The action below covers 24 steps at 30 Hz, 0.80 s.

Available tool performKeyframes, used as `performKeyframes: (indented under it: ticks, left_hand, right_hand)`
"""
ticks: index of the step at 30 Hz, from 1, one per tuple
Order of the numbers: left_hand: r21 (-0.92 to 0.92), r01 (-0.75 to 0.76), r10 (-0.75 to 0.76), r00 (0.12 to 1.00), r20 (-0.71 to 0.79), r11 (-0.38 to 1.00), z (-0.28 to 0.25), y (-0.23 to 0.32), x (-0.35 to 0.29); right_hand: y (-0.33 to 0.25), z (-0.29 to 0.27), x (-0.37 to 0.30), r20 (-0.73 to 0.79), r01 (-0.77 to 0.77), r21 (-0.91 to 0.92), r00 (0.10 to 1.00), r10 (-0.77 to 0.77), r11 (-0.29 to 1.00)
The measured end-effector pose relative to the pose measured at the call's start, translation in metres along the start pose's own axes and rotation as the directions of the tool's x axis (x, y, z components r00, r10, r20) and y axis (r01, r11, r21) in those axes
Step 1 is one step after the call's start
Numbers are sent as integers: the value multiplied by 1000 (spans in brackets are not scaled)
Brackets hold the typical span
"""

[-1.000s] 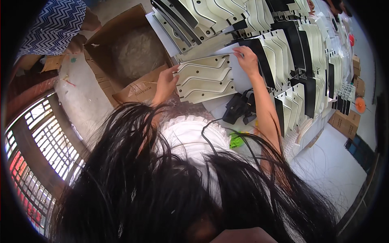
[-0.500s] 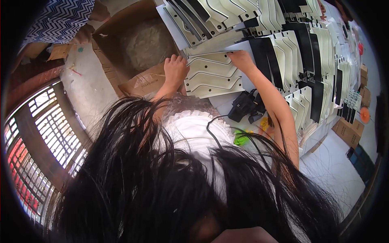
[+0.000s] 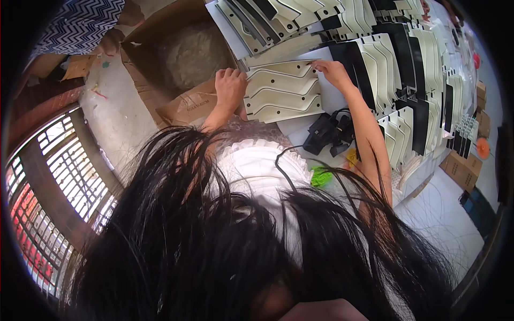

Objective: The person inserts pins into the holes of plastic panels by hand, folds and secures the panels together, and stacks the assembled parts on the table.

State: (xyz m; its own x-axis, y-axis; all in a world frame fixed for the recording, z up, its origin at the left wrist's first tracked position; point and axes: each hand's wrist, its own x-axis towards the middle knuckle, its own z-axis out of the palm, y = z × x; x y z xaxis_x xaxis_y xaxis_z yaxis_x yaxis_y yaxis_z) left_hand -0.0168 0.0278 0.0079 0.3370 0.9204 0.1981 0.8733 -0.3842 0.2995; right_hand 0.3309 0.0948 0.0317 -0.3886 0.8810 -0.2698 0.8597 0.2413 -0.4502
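Observation:
In front of me lies a cream panel (image 3: 284, 93) with wavy dark-edged ridges and small dark round spots. It looks like several overlapping moulded pieces. At its left edge my left hand (image 3: 230, 88) is closed, knuckles up, its fingertips hidden at the rim. My right hand (image 3: 336, 75) pinches the far right corner, with thumb and fingers close together. A black strap-like device (image 3: 326, 134) with a cable lies just nearer than the panel, below my right forearm.
An open cardboard box (image 3: 187, 104) with clear plastic inside stands at the left. Rows of cream pieces (image 3: 377, 64) and black strips (image 3: 350, 67) cover the table to the right. A person in a zigzag-patterned garment (image 3: 80, 27) is at far left. Bright green plastic (image 3: 321, 176) lies near my lap.
My right hand has slid a little to the right and away along the panel's far edge, toward its corner. My left hand has shifted only slightly.

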Motion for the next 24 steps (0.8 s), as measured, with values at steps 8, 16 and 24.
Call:
performKeyframes:
  ticks: [8,16,24]
  left_hand:
    - [3,38,-38,999,11,999,-13,12,22]
    - [-51,30,-28,999,38,998,-12,14,23]
    - [-365,226,-207,974,92,903,6,7,12]
  right_hand:
    - [-80,-1,-41,-405,255,-125,869,-284,959]
    - [-146,60,26,-239,127,-243,953,-187,962]
    - [-159,80,56,-233,89,-383,954,-190,920]
